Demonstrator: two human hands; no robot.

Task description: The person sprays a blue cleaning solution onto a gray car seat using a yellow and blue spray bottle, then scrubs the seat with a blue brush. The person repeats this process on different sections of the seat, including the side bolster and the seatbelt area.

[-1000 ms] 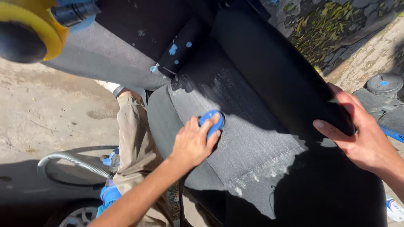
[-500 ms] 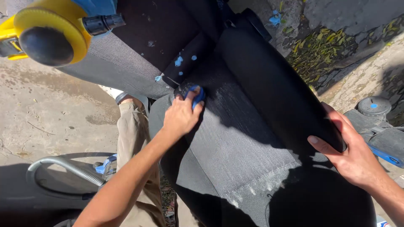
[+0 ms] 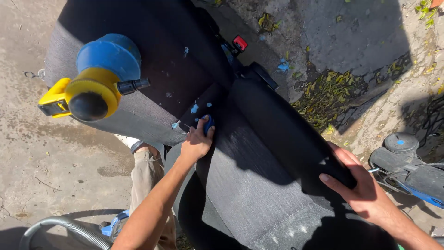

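Outdoors, sunlit concrete ground (image 3: 55, 153) with dry leaves (image 3: 328, 95) along its far right edge. A dark grey car seat (image 3: 259, 185) lies on it. Left hand (image 3: 196, 142) closed around a small blue brush (image 3: 208, 123), pressing it on the seat fabric at the crease where cushion meets backrest. Blue flecks on the fabric just beside the brush. Right hand (image 3: 363, 192) half-curled, fingers gripping the black side bolster (image 3: 286, 134) at the seat's right edge. Yellow-and-blue power tool (image 3: 95, 78) rests on the backrest, upper left. Grey ribbed vacuum hose (image 3: 60, 229) at the ground's lower left corner. Blue-and-black machine (image 3: 409, 169) at the right edge.
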